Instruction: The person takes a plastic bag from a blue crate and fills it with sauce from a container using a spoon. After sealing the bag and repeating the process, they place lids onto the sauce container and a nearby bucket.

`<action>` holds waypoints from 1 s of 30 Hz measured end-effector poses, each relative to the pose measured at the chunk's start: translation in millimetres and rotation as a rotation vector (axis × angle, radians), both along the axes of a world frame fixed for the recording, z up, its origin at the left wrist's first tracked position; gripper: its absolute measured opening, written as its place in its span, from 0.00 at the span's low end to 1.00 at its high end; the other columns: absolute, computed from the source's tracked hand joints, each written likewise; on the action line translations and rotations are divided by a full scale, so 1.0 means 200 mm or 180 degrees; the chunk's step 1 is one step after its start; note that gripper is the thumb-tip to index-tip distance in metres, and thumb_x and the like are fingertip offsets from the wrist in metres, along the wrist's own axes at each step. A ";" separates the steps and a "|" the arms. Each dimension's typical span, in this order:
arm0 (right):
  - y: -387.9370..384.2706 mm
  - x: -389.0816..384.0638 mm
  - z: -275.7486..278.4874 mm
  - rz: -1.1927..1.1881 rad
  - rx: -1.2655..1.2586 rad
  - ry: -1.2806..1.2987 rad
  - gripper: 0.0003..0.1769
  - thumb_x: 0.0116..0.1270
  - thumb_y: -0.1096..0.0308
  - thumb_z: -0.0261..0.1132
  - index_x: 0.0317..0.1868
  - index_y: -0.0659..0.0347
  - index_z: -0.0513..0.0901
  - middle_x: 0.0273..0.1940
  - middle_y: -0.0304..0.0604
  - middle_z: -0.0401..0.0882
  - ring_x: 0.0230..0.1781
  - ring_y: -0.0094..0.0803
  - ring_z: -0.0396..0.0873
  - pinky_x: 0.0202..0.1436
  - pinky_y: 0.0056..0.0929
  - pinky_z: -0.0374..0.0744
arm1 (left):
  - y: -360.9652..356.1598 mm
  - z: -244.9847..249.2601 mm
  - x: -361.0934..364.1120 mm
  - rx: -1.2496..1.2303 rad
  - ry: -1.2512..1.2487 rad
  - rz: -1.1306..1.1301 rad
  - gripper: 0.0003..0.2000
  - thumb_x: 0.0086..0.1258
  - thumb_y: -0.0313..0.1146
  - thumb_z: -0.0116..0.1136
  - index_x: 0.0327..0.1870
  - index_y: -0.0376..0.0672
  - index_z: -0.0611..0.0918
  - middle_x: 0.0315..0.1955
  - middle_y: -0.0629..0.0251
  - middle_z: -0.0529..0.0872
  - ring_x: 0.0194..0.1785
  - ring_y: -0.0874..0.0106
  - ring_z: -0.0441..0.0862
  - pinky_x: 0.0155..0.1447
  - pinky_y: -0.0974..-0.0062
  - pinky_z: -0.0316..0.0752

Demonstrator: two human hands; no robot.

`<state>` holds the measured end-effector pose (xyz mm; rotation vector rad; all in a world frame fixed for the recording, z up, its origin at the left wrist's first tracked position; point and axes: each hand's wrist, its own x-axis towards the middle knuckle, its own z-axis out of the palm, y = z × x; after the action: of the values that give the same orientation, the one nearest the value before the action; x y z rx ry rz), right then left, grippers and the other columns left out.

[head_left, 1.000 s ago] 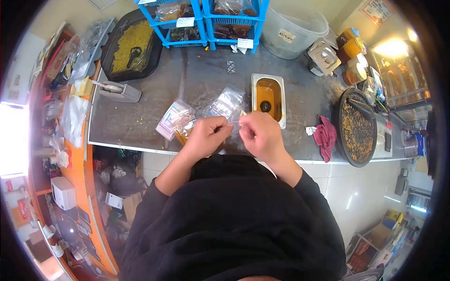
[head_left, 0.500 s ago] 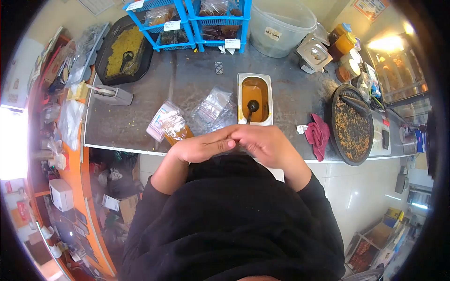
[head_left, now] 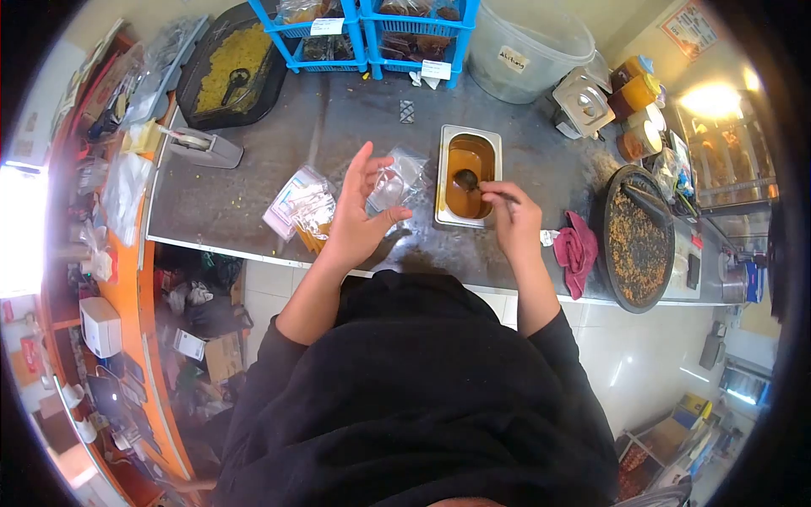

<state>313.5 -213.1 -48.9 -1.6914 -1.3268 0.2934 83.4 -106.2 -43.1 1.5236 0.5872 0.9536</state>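
Observation:
My left hand (head_left: 359, 215) holds up a small clear plastic bag (head_left: 395, 182) by its lower edge, thumb and fingers spread around it, just left of a steel pan of orange-brown sauce (head_left: 470, 173). My right hand (head_left: 513, 217) grips the handle of a dark ladle (head_left: 469, 179) whose bowl sits in the sauce. A stack of clear bags and a filled sauce bag (head_left: 302, 205) lies on the grey counter (head_left: 245, 194) left of my left hand.
A tape dispenser (head_left: 203, 148) stands at the left. Behind are a black tray of yellow crumbs (head_left: 226, 63), blue baskets (head_left: 372, 29) and a clear tub (head_left: 528, 51). To the right lie a red cloth (head_left: 578, 252) and a round tray of brown crumbs (head_left: 640, 232).
My hands were together at the counter's front edge; they have parted. The left one has lifted a bag beside the pan and the right one has taken the ladle.

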 end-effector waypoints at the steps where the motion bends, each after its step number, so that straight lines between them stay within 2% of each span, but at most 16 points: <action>1: 0.00 0.02 -0.02 -0.0119 0.0077 0.0207 0.06 0.66 0.76 0.63 0.41 0.60 0.84 0.40 0.42 0.87 0.38 0.35 0.85 0.45 0.30 0.81 | 0.00 -0.01 0.02 -0.0131 -0.0034 0.0055 0.51 0.54 0.21 0.73 0.77 0.41 0.52 0.64 0.55 0.70 0.64 0.64 0.70 0.71 0.65 0.64; 2: 0.00 0.04 -0.05 -0.0234 0.0153 0.0412 0.05 0.68 0.76 0.62 0.42 0.61 0.84 0.41 0.42 0.88 0.38 0.33 0.86 0.45 0.29 0.80 | -0.01 -0.02 0.04 -0.0265 -0.0067 0.0115 0.52 0.51 0.19 0.74 0.77 0.41 0.52 0.64 0.55 0.70 0.66 0.64 0.70 0.72 0.64 0.63; 3: -0.01 0.06 -0.10 -0.0203 0.0187 0.0459 0.04 0.71 0.75 0.61 0.41 0.63 0.83 0.41 0.41 0.88 0.38 0.27 0.85 0.46 0.26 0.80 | -0.01 -0.03 0.05 -0.0396 -0.0095 0.0182 0.53 0.49 0.18 0.75 0.77 0.41 0.52 0.64 0.55 0.70 0.68 0.64 0.69 0.73 0.64 0.62; 6: -0.05 0.09 -0.21 -0.0384 0.0022 0.0831 0.05 0.73 0.73 0.61 0.44 0.65 0.80 0.41 0.43 0.86 0.37 0.27 0.82 0.45 0.25 0.80 | -0.01 -0.09 0.09 0.0201 0.0198 0.0233 0.53 0.49 0.25 0.78 0.77 0.42 0.54 0.60 0.55 0.75 0.65 0.64 0.72 0.71 0.65 0.64; 9: -0.05 0.12 -0.29 -0.0694 0.0409 0.1837 0.07 0.75 0.70 0.60 0.48 0.63 0.77 0.40 0.44 0.85 0.36 0.26 0.82 0.43 0.25 0.82 | 0.00 -0.10 0.10 0.0437 0.0690 0.0219 0.55 0.46 0.23 0.79 0.77 0.42 0.54 0.58 0.57 0.77 0.66 0.67 0.71 0.73 0.65 0.63; 12: -0.08 0.16 -0.32 -0.0919 0.0581 0.2303 0.07 0.76 0.68 0.59 0.50 0.61 0.75 0.40 0.46 0.83 0.35 0.25 0.82 0.42 0.25 0.83 | 0.01 -0.09 0.13 0.0404 0.0773 0.0176 0.55 0.45 0.25 0.80 0.76 0.42 0.55 0.57 0.57 0.78 0.65 0.67 0.73 0.72 0.65 0.63; 15: -0.11 0.21 -0.34 -0.1307 0.0431 0.2870 0.08 0.76 0.65 0.59 0.49 0.59 0.75 0.42 0.44 0.83 0.32 0.25 0.82 0.41 0.27 0.83 | 0.01 -0.08 0.15 0.0437 0.0776 0.0183 0.54 0.48 0.33 0.80 0.76 0.41 0.56 0.55 0.56 0.80 0.62 0.64 0.76 0.69 0.64 0.67; 18: -0.12 0.22 -0.33 -0.1622 0.0430 0.3500 0.10 0.77 0.65 0.57 0.51 0.61 0.73 0.43 0.45 0.83 0.32 0.26 0.81 0.39 0.26 0.81 | 0.01 -0.06 0.16 0.0509 0.1020 0.0125 0.54 0.48 0.35 0.80 0.76 0.41 0.56 0.54 0.56 0.81 0.62 0.62 0.76 0.69 0.64 0.67; 24: -0.14 0.23 -0.27 -0.1811 0.0379 0.4002 0.09 0.77 0.63 0.58 0.49 0.58 0.72 0.44 0.43 0.82 0.32 0.29 0.81 0.39 0.30 0.80 | 0.04 -0.07 0.19 0.0846 0.1296 0.0155 0.54 0.49 0.40 0.80 0.76 0.41 0.55 0.52 0.59 0.82 0.60 0.59 0.77 0.70 0.61 0.66; 30: -0.10 0.24 -0.02 -0.1628 0.1117 0.3711 0.09 0.76 0.63 0.60 0.49 0.57 0.73 0.43 0.44 0.82 0.31 0.29 0.80 0.40 0.31 0.80 | 0.03 0.01 0.27 0.1285 0.1367 0.0172 0.53 0.50 0.39 0.79 0.75 0.39 0.54 0.48 0.59 0.83 0.58 0.59 0.78 0.72 0.57 0.63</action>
<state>361.0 -233.0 -53.6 -1.1402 -0.0641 0.5758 137.1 -100.5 -41.2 2.1110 0.7731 0.8190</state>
